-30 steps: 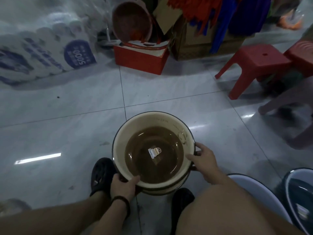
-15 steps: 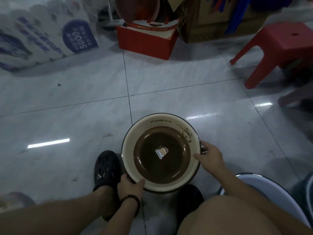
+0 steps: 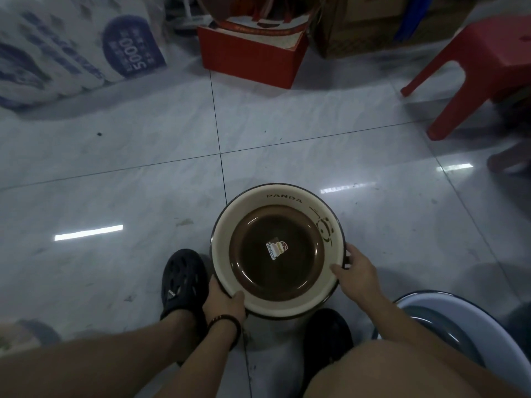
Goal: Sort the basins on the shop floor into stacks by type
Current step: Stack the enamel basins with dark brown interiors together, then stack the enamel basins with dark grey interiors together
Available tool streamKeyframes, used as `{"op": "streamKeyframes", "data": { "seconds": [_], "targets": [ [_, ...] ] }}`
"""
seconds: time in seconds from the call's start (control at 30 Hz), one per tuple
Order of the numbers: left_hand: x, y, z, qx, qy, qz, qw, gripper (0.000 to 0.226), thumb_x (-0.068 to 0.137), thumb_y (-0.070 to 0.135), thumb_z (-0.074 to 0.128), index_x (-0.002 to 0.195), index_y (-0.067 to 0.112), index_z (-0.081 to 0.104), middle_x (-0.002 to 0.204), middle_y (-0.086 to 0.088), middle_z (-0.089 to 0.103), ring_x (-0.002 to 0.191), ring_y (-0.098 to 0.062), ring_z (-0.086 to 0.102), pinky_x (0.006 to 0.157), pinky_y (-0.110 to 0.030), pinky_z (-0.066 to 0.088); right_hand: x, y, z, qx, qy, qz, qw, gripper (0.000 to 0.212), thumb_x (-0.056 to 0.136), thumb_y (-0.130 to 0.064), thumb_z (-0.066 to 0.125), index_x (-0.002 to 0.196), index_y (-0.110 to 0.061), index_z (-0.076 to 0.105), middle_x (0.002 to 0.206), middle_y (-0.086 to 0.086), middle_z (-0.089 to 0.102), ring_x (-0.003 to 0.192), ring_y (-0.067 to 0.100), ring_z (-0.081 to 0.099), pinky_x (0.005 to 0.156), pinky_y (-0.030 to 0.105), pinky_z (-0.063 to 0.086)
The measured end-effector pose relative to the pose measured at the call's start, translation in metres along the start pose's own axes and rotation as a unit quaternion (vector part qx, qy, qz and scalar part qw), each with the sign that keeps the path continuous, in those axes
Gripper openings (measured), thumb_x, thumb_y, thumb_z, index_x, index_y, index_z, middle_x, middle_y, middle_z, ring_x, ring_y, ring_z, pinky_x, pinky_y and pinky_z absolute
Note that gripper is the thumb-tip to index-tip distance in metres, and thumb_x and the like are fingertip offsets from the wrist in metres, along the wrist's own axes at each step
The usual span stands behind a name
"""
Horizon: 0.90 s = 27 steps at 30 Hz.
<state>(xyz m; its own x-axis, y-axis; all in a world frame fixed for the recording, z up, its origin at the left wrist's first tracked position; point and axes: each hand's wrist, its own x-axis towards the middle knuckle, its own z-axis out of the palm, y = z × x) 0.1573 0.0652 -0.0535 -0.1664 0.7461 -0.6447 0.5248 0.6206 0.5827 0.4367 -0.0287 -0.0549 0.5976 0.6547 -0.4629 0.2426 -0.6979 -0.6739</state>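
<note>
A cream basin (image 3: 290, 193) with a dark rim, a brown bottom, a panda drawing and the word PANDA sits low over the floor between my feet. My left hand (image 3: 222, 301) grips its near-left rim, thumb over the edge. My right hand (image 3: 355, 270) holds the right rim, fingers curled round it. A small sticker lies in the middle of the brown bottom. At the lower right a pale blue basin (image 3: 459, 305) with a darker inside stands on the floor, partly hidden by my knee.
A red box (image 3: 253, 56) with a brown basin in it stands at the back. A cardboard box (image 3: 359, 30) is beside it. A red plastic stool (image 3: 474, 64) is at the right. White wrapped packs (image 3: 71, 47) lie at the back left. My black shoes (image 3: 184, 280) flank the basin.
The view has tilted down and the basin has come lower and closer to my feet. Both hands keep their hold on the rim.
</note>
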Motion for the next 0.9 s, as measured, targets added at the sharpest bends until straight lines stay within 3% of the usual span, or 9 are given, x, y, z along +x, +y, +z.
{"op": "streamKeyframes", "data": {
  "seconds": [0.13,0.2,0.27,0.37,0.47,0.6,0.7,0.8,0.9],
  "targets": [
    [0.014,0.007,-0.009,0.057,-0.045,-0.007,0.997,0.075,0.092,0.014,0.073,0.157,0.022,0.036,0.133,-0.011,0.064,0.121,-0.034,0.061,0.102,-0.049,0.053,-0.001,0.001,-0.008,-0.021,-0.034,0.012,0.999,0.063,0.095,-0.025,0.078,0.152,-0.021,0.051,0.128,0.003,0.069,0.115,0.023,0.065,0.097,0.04,0.055],
    [0.018,0.018,-0.017,0.087,-0.064,-0.033,0.994,0.095,0.095,0.021,0.071,0.167,0.019,0.01,0.152,-0.016,0.051,0.134,-0.039,0.053,0.108,-0.048,0.047,-0.007,0.006,-0.02,0.001,-0.025,0.053,0.998,0.067,0.096,-0.033,0.077,0.155,-0.019,0.048,0.133,0.007,0.067,0.119,0.026,0.065,0.1,0.04,0.054],
    [0.015,0.028,-0.018,0.134,-0.036,-0.051,0.989,0.101,0.093,0.028,0.072,0.166,0.013,0.005,0.16,-0.023,0.038,0.142,-0.044,0.043,0.113,-0.052,0.041,-0.018,0.017,-0.033,0.061,0.006,0.093,0.994,0.062,0.096,-0.037,0.076,0.15,-0.02,0.053,0.128,0.005,0.068,0.112,0.028,0.068,0.099,0.049,0.058],
    [-0.017,0.056,-0.012,0.202,-0.015,0.023,0.979,0.085,0.089,0.032,0.073,0.159,0.014,0.028,0.153,-0.023,0.043,0.135,-0.045,0.047,0.108,-0.053,0.045,-0.05,0.045,-0.057,0.142,0.086,0.133,0.977,0.042,0.097,-0.027,0.075,0.135,-0.015,0.063,0.107,0.005,0.073,0.097,0.031,0.073,0.088,0.057,0.062],
    [-0.061,0.106,-0.003,0.193,-0.195,0.123,0.954,0.037,0.098,0.031,0.068,0.134,0.027,0.065,0.135,-0.014,0.066,0.113,-0.031,0.064,0.093,-0.04,0.052,-0.101,0.092,-0.08,0.199,0.179,0.181,0.946,0.031,0.086,-0.039,0.074,0.106,-0.016,0.074,0.089,0.007,0.077,0.087,0.03,0.076,0.084,0.059,0.062],
    [-0.142,0.177,0.013,0.307,-0.408,0.196,0.838,0.025,0.105,0.04,0.055,0.126,0.035,0.067,0.126,-0.006,0.071,0.108,-0.034,0.073,0.098,-0.048,0.056,-0.192,0.147,-0.082,0.336,0.23,0.278,0.87,0.02,0.091,-0.02,0.071,0.103,-0.004,0.073,0.082,0.018,0.074,0.069,0.031,0.069,0.061,0.042,0.056],
    [-0.213,0.22,0.032,0.443,-0.426,0.336,0.714,0.03,0.104,0.048,0.053,0.128,0.039,0.068,0.121,0.009,0.073,0.106,-0.018,0.074,0.094,-0.035,0.057,-0.259,0.161,-0.063,0.395,0.201,0.358,0.822,0.016,0.1,-0.008,0.059,0.094,0.004,0.067,0.071,0.016,0.066,0.055,0.026,0.065,0.047,0.029,0.051],
    [-0.263,0.231,0.047,0.489,-0.45,0.384,0.642,0.025,0.105,0.042,0.053,0.123,0.039,0.071,0.116,0.019,0.073,0.097,-0.006,0.075,0.093,-0.03,0.058,-0.293,0.164,-0.054,0.419,0.159,0.427,0.785,0.01,0.103,-0.012,0.06,0.105,-0.003,0.063,0.076,0.011,0.067,0.054,0.022,0.068,0.041,0.028,0.054],
    [-0.28,0.218,0.053,0.588,-0.4,0.467,0.526,0.025,0.104,0.04,0.056,0.125,0.034,0.07,0.118,0.013,0.072,0.098,-0.006,0.069,0.099,-0.028,0.052,-0.297,0.138,-0.062,0.505,0.146,0.422,0.739,0.009,0.107,-0.005,0.05,0.107,0.0,0.058,0.048,0.008,0.067,0.034,0.017,0.063,0.031,0.025,0.047]
  ]
}}
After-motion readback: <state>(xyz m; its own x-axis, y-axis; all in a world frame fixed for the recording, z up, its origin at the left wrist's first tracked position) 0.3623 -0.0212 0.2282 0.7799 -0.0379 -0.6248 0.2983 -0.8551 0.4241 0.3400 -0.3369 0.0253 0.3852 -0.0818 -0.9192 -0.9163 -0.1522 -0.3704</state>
